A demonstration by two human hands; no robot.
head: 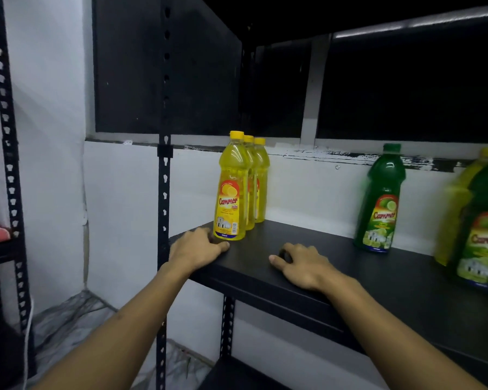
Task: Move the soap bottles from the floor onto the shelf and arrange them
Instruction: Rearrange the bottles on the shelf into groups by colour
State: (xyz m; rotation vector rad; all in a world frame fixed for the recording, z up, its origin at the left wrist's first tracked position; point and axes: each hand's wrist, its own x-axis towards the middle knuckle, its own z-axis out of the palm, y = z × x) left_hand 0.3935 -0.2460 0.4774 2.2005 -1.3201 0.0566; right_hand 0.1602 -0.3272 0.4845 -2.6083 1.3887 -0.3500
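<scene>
Both your hands rested on the shelf (307,257) holding nothing: left hand (196,247) with fingers loosely bent, right hand (302,266) likewise. The yellow bottles (231,190) stood upright in a row running back from your left fingertips, the front one just beyond them. The green bottle (379,204) stood farther right, nearer your right hand.
</scene>
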